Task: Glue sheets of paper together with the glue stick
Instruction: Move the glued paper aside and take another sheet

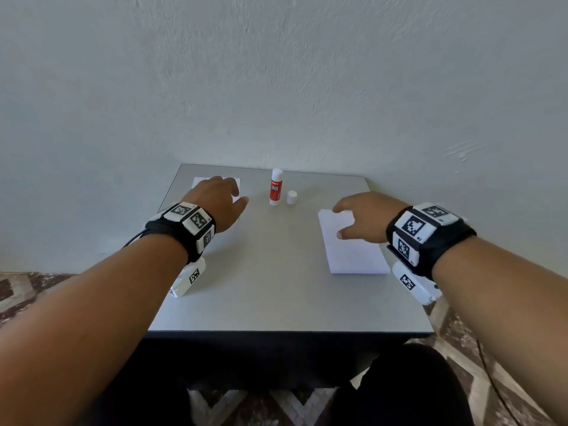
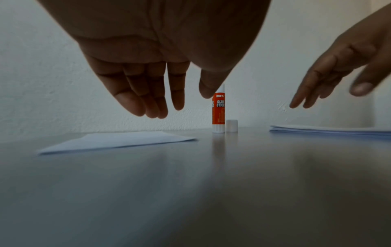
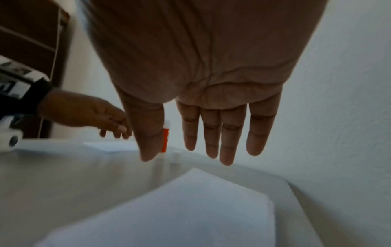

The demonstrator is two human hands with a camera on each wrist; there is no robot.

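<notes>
- The glue stick (image 1: pixel 275 187) stands upright near the middle of the tabletop's (image 1: pixel 276 287) far edge, close to the wall (image 1: pixel 276 72); its cap (image 1: pixel 291 197) is off and stands just beside it on its right, apart from it.
- We see a single sheet of paper (image 1: pixel 233 183) lying flat by the far left corner of the tabletop, to the left of the glue stick.
- We see a stack of paper (image 1: pixel 353 253) along the right edge of the tabletop, well apart from the single sheet.
- Our left hand (image 1: pixel 215 201) hangs above the single sheet; in the left wrist view its fingers (image 2: pixel 148 100) are straight, loosely together and clear of the paper, holding nothing.
- Our right hand (image 1: pixel 365 216) is over the far end of the stack; in the right wrist view its fingers (image 3: pixel 224 133) are stretched out and slightly spread, with nothing held. From the left wrist view the fingertips appear raised above the stack, not touching it.
- Both wrists carry black bands with white blocks printed in black-and-white square codes (image 1: pixel 412 226).
- Below the near edge of the tabletop we see a patterned floor (image 1: pixel 18 293) and our dark-clothed knees (image 1: pixel 408 388).
</notes>
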